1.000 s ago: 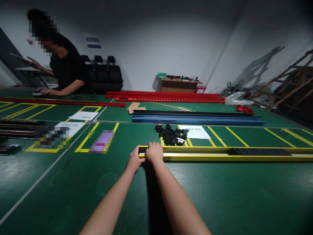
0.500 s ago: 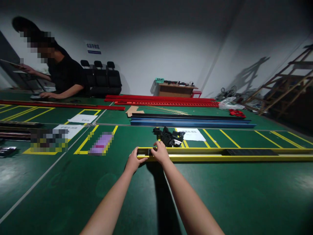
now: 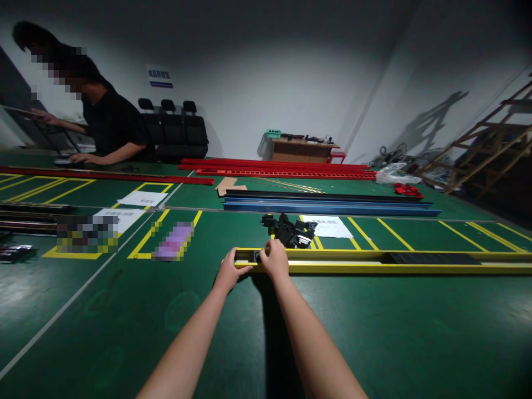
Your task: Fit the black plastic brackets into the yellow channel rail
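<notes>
A long yellow channel rail lies across the green table in front of me. My left hand is wrapped round its left end, with the thumb along the near side. Inside the channel, a small black block sits close to that end. My right hand reaches over the rail with its fingers closed at this block; the fingertips are partly hidden. Farther right in the same channel rests a long black strip. Just behind the rail is a pile of black plastic parts.
Blue and black profiles lie beyond the rail, with red profiles farther back. A paper sheet is beside the black parts. Dark profiles lie at left. Across the table, a person in black works at the far left.
My right hand has shifted slightly at the small black block, showing more of it. The left hand keeps its hold on the rail end. The whole view has moved a little.
</notes>
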Motion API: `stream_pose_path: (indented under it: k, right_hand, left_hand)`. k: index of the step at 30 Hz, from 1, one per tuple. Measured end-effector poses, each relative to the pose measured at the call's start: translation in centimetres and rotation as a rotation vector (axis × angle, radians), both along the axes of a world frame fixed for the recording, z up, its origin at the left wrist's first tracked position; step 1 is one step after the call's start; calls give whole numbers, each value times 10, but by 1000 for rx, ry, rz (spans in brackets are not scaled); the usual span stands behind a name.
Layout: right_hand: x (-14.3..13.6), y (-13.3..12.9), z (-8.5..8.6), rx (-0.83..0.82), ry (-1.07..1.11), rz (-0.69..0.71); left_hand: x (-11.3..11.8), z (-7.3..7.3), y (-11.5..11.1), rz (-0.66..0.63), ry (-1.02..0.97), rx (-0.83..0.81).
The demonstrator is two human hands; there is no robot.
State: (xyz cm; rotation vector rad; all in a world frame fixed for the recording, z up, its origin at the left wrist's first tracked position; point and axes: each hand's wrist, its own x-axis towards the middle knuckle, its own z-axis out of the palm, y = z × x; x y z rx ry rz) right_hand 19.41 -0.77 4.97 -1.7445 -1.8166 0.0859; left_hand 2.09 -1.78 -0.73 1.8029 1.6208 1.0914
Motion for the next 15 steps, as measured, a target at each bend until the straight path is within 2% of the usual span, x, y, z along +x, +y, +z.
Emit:
stream_pose_path:
  k: [9,15]
  right_hand:
    - [-6,4,-6,56,-115,-51]
    - [-11,3,-6,34,-187,-100]
  left_hand:
    - [-1,-4,1,-12,3,-2]
    - [-1,-2,1,-14,-1,-15]
